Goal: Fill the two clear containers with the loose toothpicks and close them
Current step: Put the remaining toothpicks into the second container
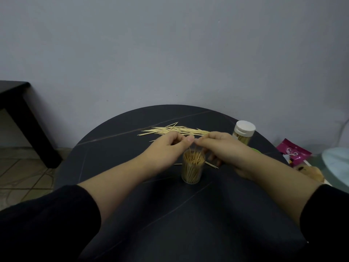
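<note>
Left hand point(168, 146) and right hand point(220, 146) fingers pinching thin wooden toothpicks point(189, 149) pointing down into upright clear plastic container point(193, 173); loose pile point(175, 131) lying left-right on dark round surface point(117, 148).

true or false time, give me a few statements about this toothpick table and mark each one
1. The container under the hands has its lid on. False: it stands open, packed with upright toothpicks.
2. A second container with a white lid stands at the table's far right. True.
3. Loose toothpicks lie on the table beyond the hands. True.
4. The left hand rests on the white-lidded container. False: it meets the right hand above the open container.
5. The tabletop is white. False: it is dark.
</note>
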